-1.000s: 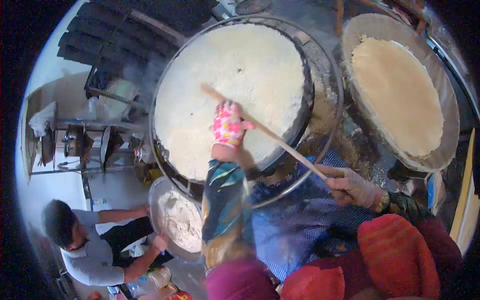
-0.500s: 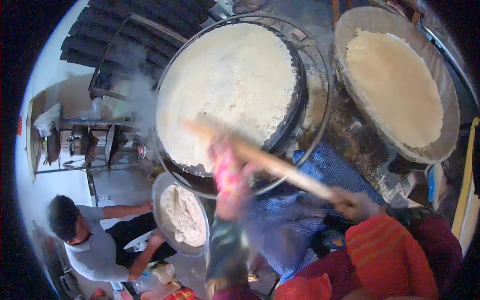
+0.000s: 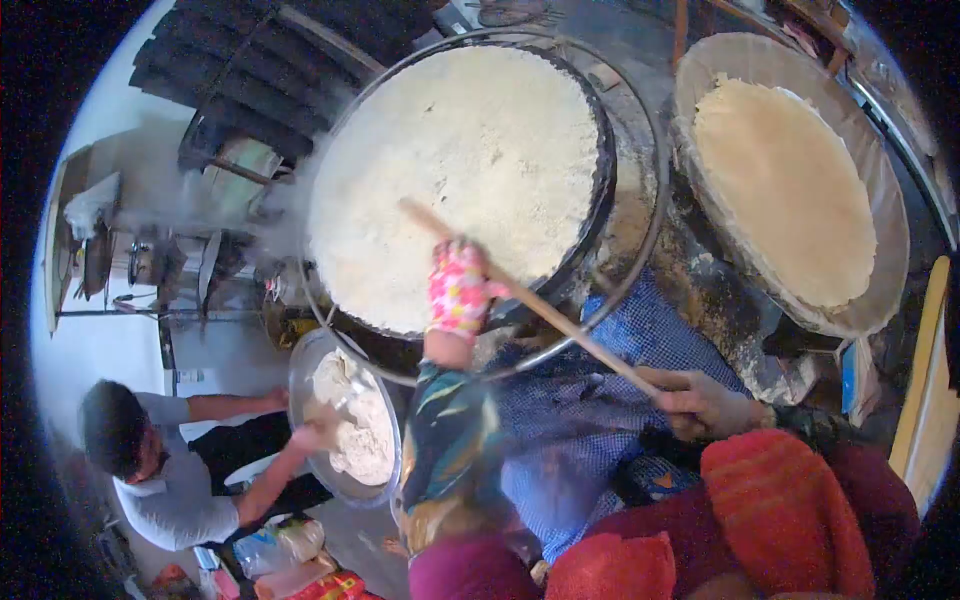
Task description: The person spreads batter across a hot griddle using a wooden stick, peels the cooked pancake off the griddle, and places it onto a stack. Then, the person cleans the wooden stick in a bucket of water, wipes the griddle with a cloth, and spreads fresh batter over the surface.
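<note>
A long wooden stick (image 3: 570, 328) slants across the front of a large round pan (image 3: 605, 190), its far tip over the pale, crumbly layer (image 3: 470, 150) that fills it. My left hand (image 3: 459, 287), in a pink patterned glove, is wrapped round the stick's upper part, above the pan's near edge. Bare, my right hand (image 3: 700, 402) grips the lower end beside the blue checked cloth (image 3: 640, 350). I cannot tell whether the stick's tip touches the layer. A metal ring (image 3: 655, 240) runs round the pan.
At the right stands a cloth-lined basket (image 3: 890, 290) with a smooth tan mass (image 3: 785, 190). On the left, a person (image 3: 175, 470) works with one hand in a basin (image 3: 388, 385) of pale dough (image 3: 355, 425). Steam drifts by shelves (image 3: 150, 312). A yellow-edged board (image 3: 920, 370) stands far right.
The stick and my gloved hand have shifted slightly, and the stick's tip is further right. The other person's hand has moved from the basin's rim into the basin.
</note>
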